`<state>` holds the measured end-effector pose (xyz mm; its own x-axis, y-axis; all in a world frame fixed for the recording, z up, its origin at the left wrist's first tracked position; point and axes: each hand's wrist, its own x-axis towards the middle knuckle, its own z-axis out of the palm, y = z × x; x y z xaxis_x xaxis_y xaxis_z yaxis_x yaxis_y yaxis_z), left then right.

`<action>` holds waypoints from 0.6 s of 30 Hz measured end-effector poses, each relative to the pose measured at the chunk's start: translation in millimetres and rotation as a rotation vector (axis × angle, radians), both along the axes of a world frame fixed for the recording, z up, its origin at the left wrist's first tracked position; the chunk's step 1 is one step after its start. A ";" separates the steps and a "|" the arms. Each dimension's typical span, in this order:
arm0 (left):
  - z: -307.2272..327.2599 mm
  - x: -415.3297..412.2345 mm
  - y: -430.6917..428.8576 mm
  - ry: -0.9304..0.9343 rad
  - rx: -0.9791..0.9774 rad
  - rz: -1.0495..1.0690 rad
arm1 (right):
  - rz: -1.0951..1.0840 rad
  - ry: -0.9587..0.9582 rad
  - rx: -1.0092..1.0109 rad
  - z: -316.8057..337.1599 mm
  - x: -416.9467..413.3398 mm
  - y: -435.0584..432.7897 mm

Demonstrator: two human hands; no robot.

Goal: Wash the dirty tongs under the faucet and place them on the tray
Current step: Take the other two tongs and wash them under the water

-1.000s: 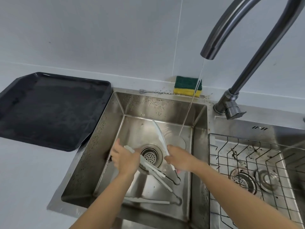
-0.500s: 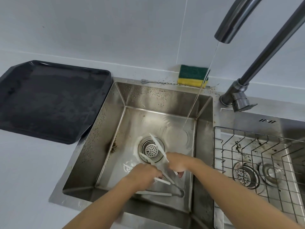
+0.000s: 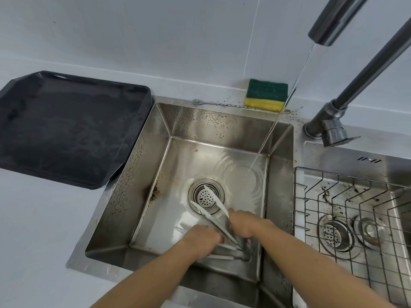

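Note:
A pair of tongs [image 3: 212,202] with white tips points up and left over the sink drain [image 3: 206,196]. My right hand [image 3: 245,225] grips its handles. A second pair of tongs [image 3: 226,256] lies low on the sink floor near the front wall. My left hand [image 3: 200,241] is closed over its arms and hides most of them. The faucet spout [image 3: 329,25] runs a thin stream [image 3: 278,116] that lands on the sink floor right of the tongs, not touching them. The black tray [image 3: 66,130] sits on the counter to the left of the sink.
The steel sink [image 3: 226,121] has dirty speckled walls. A green and yellow sponge [image 3: 266,94] leans on the back wall. A wire rack [image 3: 355,218] fills the right basin. The faucet base [image 3: 327,127] stands at the back right.
Both hands and the held tongs came down and toward the sink's front, away from the stream. My left hand shifted right from the sink's left side onto the lower tongs.

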<state>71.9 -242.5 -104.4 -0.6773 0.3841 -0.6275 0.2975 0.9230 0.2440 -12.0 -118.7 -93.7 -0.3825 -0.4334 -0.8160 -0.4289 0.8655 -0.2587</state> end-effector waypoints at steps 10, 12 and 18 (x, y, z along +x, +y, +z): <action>5.0 1.0 0.9 -0.057 -0.047 0.017 | 0.042 0.039 -0.002 -3.1 -0.5 1.5; 5.0 1.5 0.4 -0.065 -0.037 0.036 | 0.046 0.043 -0.004 -3.2 -0.9 2.1; 9.2 -0.5 -3.8 -0.110 -0.026 0.095 | 0.017 0.024 -0.036 3.8 -6.0 4.4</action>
<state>71.5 -246.3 -95.2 -0.6363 0.3040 -0.7090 0.1810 0.9522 0.2459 -18.0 -114.3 -89.9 -0.3942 -0.4688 -0.7905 -0.4496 0.8485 -0.2790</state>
